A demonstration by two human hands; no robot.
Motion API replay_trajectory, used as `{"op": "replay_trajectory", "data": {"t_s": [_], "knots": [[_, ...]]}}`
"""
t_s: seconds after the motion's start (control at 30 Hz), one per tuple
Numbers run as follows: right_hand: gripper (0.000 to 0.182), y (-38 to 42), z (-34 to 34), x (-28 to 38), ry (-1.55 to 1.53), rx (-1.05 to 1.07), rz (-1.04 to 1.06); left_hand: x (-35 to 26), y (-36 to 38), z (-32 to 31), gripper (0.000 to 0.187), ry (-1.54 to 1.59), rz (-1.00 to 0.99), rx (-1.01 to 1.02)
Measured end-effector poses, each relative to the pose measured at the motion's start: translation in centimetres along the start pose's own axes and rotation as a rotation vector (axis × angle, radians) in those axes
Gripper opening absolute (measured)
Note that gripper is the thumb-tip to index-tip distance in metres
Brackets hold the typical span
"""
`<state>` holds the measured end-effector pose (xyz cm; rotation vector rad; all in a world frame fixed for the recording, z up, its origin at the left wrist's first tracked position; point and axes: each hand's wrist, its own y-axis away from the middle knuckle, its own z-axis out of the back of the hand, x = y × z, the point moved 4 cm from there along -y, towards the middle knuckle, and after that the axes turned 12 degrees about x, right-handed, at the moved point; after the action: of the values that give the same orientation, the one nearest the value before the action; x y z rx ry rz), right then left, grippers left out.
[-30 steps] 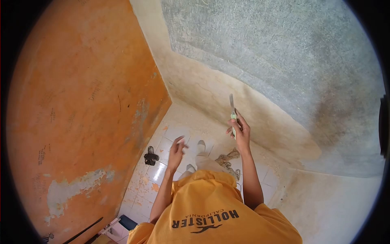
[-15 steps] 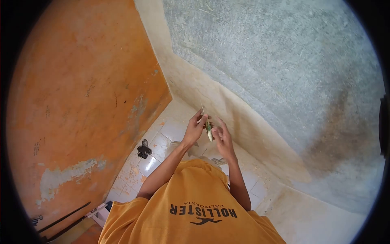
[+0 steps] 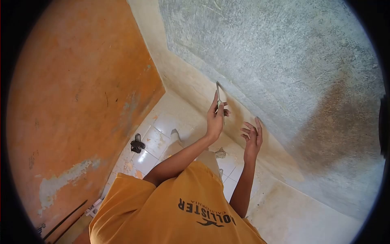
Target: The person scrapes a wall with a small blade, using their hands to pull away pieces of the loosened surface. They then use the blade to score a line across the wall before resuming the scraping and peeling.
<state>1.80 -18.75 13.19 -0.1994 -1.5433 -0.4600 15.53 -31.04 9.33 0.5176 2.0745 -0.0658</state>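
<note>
A slim tool with a thin, flat blade (image 3: 217, 90) is held in my left hand (image 3: 215, 119), whose fingers are wrapped round its handle. The blade's tip is at the lower border of the grey-blue wall area (image 3: 276, 53), above a cream band (image 3: 191, 81); whether it touches the wall I cannot tell. To the right, my right hand (image 3: 253, 138) holds nothing, its fingers apart and its fingertips at or close to the wall near the same border.
An orange wall (image 3: 89, 81) with peeled patches rises on the left. On the tiled floor (image 3: 156, 140) lie a dark object (image 3: 137, 144) and scattered flakes. Long dark rods (image 3: 67, 219) lean at the lower left.
Both hands have moved to the right and apart, toward the wall. The tool, earlier held between them, is now raised in my left hand with its blade at the wall.
</note>
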Motion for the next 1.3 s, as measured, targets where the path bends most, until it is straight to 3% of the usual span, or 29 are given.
{"op": "replay_trajectory", "data": {"t_s": [0.17, 0.5, 1.3], "knots": [[0.052, -1.3, 0.5, -0.5, -0.084, 0.090, 0.002, -0.4, 0.9, -2.0, 0.054, 0.050, 0.100, -0.073], [0.049, -3.2, 4.5, -0.3, -0.027, 0.363, 0.006, 2.2, 0.2, -2.3, 0.052, 0.032, 0.042, -0.243], [0.049, -4.8, 2.3, -2.1, -0.088, 0.393, 0.011, 0.9, 0.4, -0.4, 0.053, -0.103, 0.066, -0.189]]}}
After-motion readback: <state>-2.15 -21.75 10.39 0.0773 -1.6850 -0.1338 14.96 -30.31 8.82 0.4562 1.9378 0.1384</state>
